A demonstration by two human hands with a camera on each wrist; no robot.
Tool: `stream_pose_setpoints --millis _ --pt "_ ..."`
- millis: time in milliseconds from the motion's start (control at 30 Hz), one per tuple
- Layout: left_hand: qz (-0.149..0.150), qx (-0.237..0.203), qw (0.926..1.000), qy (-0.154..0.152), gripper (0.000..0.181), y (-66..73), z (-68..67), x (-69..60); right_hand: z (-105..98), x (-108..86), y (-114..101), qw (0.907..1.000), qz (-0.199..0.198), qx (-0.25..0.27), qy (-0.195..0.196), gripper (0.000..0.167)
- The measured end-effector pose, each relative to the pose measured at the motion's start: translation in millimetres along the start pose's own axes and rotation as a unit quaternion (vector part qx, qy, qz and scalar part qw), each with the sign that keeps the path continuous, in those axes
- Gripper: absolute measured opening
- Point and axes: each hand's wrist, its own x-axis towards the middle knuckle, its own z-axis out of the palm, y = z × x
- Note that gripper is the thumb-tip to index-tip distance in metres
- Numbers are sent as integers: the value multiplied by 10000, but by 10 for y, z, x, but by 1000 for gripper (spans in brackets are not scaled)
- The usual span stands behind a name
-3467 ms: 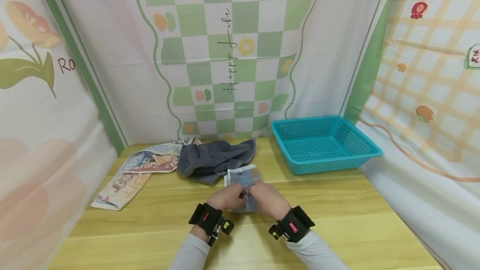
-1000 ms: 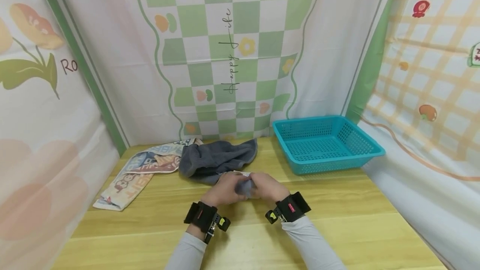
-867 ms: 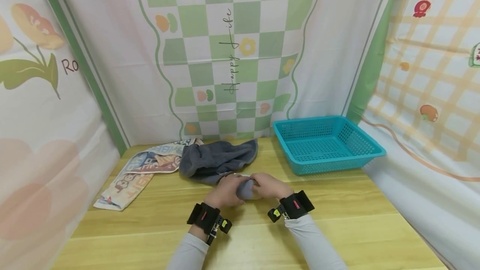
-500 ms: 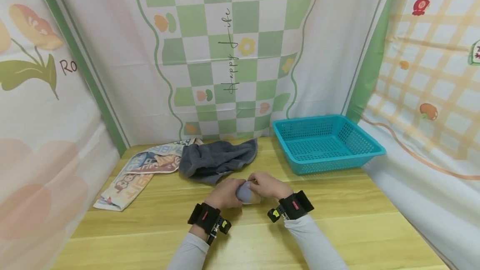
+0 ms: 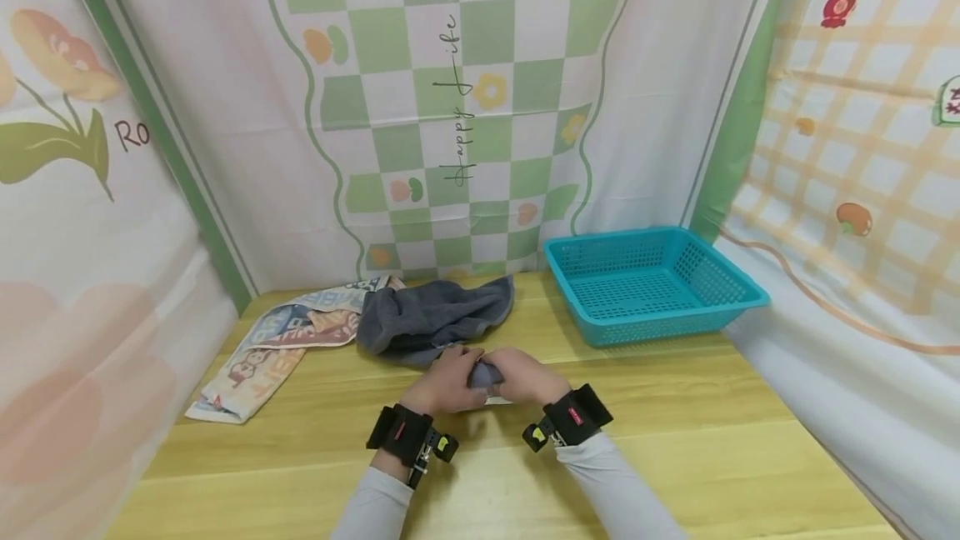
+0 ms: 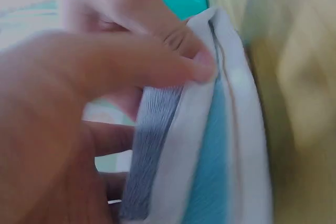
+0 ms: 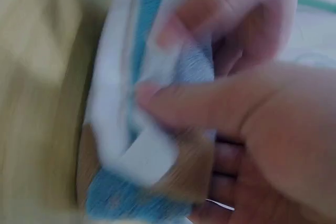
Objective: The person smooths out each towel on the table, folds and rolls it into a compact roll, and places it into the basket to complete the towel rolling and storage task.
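1. Folded grey-blue, white-edged cloth (image 6: 185, 145) is being pinched by left hand (image 5: 446, 382) and right hand (image 5: 523, 376).
2. Only right-wrist, its brown corner (image 7: 191, 170) is being shown.
3. Beneath the hands, yellow wood-grain table (image 5: 487, 486) is being seen; beyond, green-checked curtain (image 5: 420, 82).

Sleeves (image 5: 372, 504) are pale grey; 2 black wristbands (image 5: 406, 437) bear red labels (image 5: 575, 416).

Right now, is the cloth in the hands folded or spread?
Folded: both wrist views show the cloth in layers, white borders side by side, held by the left hand and right hand.
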Motion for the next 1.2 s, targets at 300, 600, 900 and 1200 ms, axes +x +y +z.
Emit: stream_pose_setpoints --millis 300,600,900,1200 --pt "75 -476 9988 -64 87 -163 -65 -33 -33 -1 154 9867 376 1492 -526 41" --pt "504 -521 9973 -131 82 -197 -98 -44 135 63 -23 9986 284 362 -263 53" --pt "510 -1532 9868 -95 75 -327 -427 -165 164 79 -16 9955 791 -278 450 49" --pt "100 -1928 9795 576 66 -667 -684 -440 -326 52 151 9667 1914 921 1427 68"
